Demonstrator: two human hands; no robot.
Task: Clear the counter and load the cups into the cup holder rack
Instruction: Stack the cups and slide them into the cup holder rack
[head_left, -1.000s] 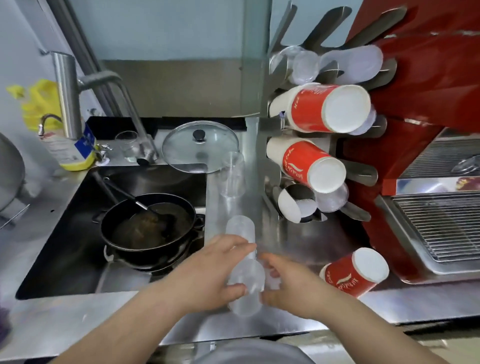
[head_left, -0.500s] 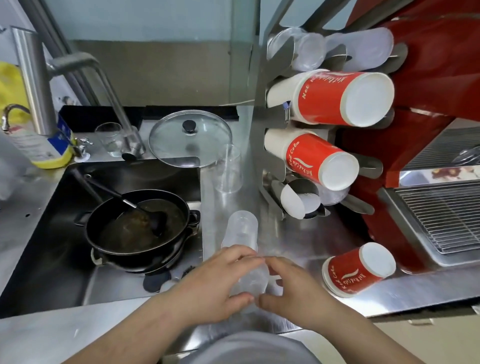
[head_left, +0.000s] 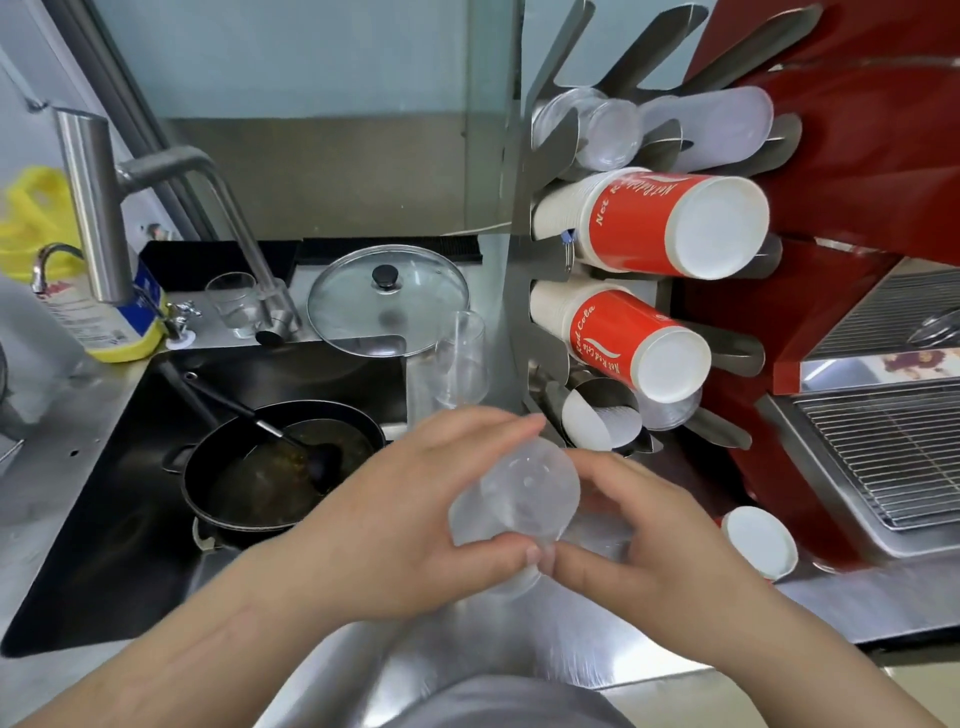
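Because the rack (head_left: 524, 249) stands upright ahead and to the right of both hands, with its prongs pointing right and toward the camera, the cups in hand must travel forward and rightward to reach a slot. The counter (head_left: 857, 608) runs along the near edge, with the sink (head_left: 93, 519) to the left holding a dark pan (head_left: 270, 473), and a red machine (head_left: 831, 171) crowding the rack's far side, so free room lies mainly in the strip between sink and rack. Two red stacks (head_left: 670, 223) fill the middle slots, clear ones sit in the top slot, and the lowest slot, just past the fingertips, shows white bases and looks only partly filled. A tall clear cup (head_left: 462, 358) stands on the counter just beyond the hands; a red cup (head_left: 758, 540) lies on its side to the right, near the machine. The clear stack (head_left: 514, 493) is held between both hands over the counter, its closed end tilted up toward the camera, its long axis running down and away. The left hand (head_left: 415, 525) curls around its left side and the right hand (head_left: 639, 540) grips its right side, thumbs nearly meeting underneath. The right hand is nearer the rack.
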